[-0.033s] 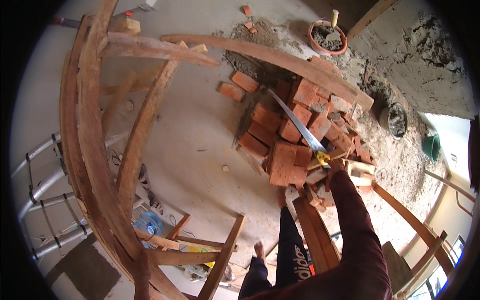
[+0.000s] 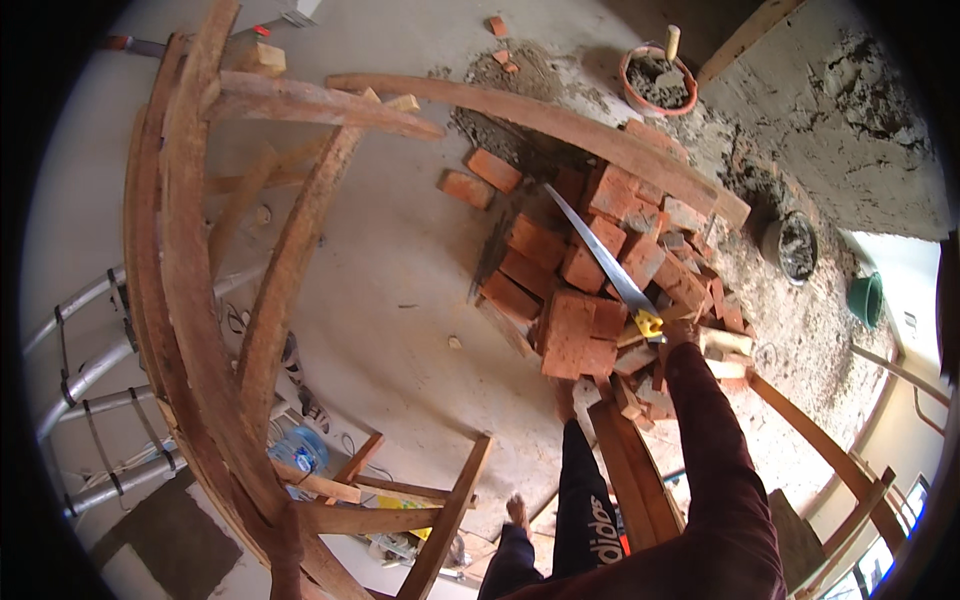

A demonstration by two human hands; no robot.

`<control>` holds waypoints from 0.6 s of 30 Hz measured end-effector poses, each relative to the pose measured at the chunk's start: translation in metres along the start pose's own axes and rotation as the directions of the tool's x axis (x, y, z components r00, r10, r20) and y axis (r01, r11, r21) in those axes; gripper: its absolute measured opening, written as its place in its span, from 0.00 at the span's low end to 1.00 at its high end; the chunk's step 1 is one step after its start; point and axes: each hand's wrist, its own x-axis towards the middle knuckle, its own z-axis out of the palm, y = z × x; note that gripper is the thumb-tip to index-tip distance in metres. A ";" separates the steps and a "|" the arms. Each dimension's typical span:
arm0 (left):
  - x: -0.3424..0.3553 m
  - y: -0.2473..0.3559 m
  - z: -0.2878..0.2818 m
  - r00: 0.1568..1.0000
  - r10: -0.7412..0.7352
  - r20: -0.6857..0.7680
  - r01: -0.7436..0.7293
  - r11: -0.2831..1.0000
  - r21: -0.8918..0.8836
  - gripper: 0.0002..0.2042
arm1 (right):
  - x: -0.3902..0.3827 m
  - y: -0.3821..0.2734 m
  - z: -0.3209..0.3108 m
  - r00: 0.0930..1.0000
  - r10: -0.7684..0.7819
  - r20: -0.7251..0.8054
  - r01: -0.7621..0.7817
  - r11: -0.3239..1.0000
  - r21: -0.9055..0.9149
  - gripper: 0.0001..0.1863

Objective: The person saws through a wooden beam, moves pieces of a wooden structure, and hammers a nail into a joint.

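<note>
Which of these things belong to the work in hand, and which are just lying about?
In use, seemingly:
long silver handsaw with yellow handle, in the right hand
curved brown wooden beam, by the left hand

Apparently lying about:
orange-red brick pile
round red mortar bucket
green plastic bucket
clear blue plastic bottle

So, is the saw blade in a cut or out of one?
Out: the blade shows bare from tip to yellow handle, over the bricks.

White lettering (image 2: 606, 530) runs along one leg of the dark trousers (image 2: 577, 485).
</note>
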 end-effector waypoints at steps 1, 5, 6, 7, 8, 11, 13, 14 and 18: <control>-0.003 -0.011 -0.001 1.000 0.009 0.006 -0.009 1.000 -0.017 0.46 | 0.024 0.000 -0.019 0.990 0.038 0.136 -0.039 0.999 0.005 0.28; 0.013 -0.014 0.008 0.999 0.018 0.035 -0.020 0.999 0.033 0.45 | 0.140 0.069 -0.017 0.568 0.762 -0.310 0.396 0.076 0.915 0.39; 0.005 -0.022 0.006 1.000 0.016 0.013 -0.017 0.999 0.045 0.45 | 0.158 0.063 -0.050 0.658 0.749 -0.072 0.301 -0.174 0.938 0.37; -0.006 -0.034 0.002 0.999 0.027 0.021 -0.027 0.999 0.029 0.45 | 0.167 0.052 -0.083 0.728 0.666 0.162 0.179 -0.413 0.893 0.35; -0.001 -0.033 0.000 0.998 0.050 0.025 -0.051 0.999 0.017 0.44 | 0.170 0.047 -0.093 0.729 0.665 0.163 0.193 -0.428 0.883 0.35; 0.005 -0.013 -0.004 0.992 0.111 0.053 -0.112 0.994 0.018 0.44 | 0.179 0.035 -0.114 0.824 0.553 0.121 0.342 -0.657 0.672 0.27; 0.006 -0.012 -0.004 0.990 0.130 0.049 -0.129 0.991 -0.022 0.43 | 0.178 0.037 -0.113 0.757 0.631 0.171 0.392 -0.648 0.653 0.21; 0.007 -0.011 -0.003 0.987 0.154 0.050 -0.151 0.987 -0.061 0.43 | 0.182 0.041 -0.118 0.802 0.577 0.157 0.389 -0.703 0.596 0.18; 0.001 -0.005 -0.003 0.996 0.081 0.047 -0.080 0.997 -0.025 0.43 | 0.124 0.003 -0.166 0.819 0.557 0.140 0.363 -0.691 0.624 0.15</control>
